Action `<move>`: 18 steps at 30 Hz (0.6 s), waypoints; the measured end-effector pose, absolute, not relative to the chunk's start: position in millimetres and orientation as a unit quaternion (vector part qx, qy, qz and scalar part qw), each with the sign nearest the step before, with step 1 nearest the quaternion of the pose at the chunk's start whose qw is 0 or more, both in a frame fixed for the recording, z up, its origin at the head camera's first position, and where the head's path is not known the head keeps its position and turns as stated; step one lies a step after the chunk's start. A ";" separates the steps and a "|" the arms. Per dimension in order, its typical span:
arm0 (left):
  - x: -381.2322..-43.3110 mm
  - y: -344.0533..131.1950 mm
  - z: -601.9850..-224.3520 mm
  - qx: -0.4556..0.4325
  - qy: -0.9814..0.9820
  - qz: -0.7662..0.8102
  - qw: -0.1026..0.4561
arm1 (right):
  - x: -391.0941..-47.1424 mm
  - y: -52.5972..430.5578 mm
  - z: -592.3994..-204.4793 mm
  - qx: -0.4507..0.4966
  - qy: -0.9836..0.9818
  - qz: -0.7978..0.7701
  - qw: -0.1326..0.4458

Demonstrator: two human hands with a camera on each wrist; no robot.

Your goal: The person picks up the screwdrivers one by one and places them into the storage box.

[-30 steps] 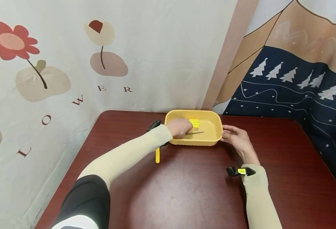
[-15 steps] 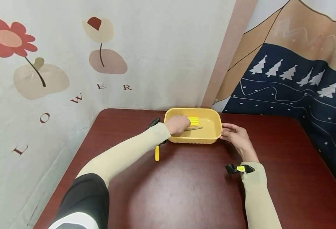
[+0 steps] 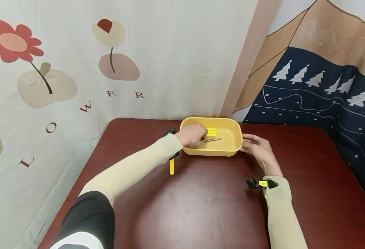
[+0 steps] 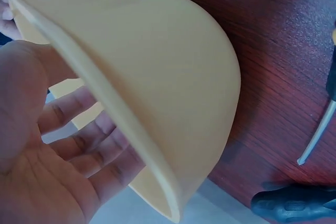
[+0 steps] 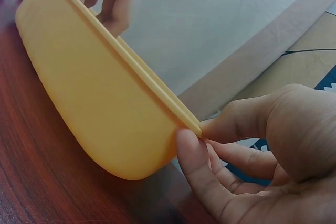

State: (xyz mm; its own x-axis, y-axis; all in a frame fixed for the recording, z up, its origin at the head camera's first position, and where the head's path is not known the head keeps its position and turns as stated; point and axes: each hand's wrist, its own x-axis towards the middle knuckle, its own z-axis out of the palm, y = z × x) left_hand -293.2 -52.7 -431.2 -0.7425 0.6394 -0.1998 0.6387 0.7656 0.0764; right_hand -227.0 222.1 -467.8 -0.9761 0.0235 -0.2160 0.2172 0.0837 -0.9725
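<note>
A yellow plastic basin (image 3: 213,152) stands on the table near its back edge. My left hand (image 3: 192,135) reaches over its left end, with the fingers loosely bent inside. In the left wrist view the basin's rim hides part of the thumb and the fingertips; nothing shows in the palm. Beside these fingers lie thin metal rods (image 3: 212,140) and bright yellow ribbed pieces (image 3: 211,132). My right hand (image 3: 258,151) pinches the rim at the right end between thumb and fingers, with the thumb (image 5: 191,153) on the outer wall.
Left of the basin, partly under the left forearm, lie a black-handled tool (image 4: 291,203) and a screwdriver (image 4: 317,132) with a yellow and black handle. Printed curtains (image 3: 182,62) hang behind the dark red table (image 3: 207,204).
The left hand has drawn back slightly leftward inside the basin, showing more of the metal rods. The right hand keeps its pinch on the rim.
</note>
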 end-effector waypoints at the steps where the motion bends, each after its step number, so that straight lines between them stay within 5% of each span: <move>1: -292.5 -53.2 -429.5 0.342 0.933 0.005 0.109 | -227.2 222.3 -468.0 0.082 0.732 -0.672 0.072; 11: -283.9 -65.1 -423.1 0.334 0.935 0.048 0.104 | -225.9 222.6 -472.5 0.081 0.729 -0.676 0.075; 18: -279.6 -77.1 -417.7 0.321 0.943 0.081 0.044 | -225.9 223.0 -469.4 0.079 0.733 -0.672 0.074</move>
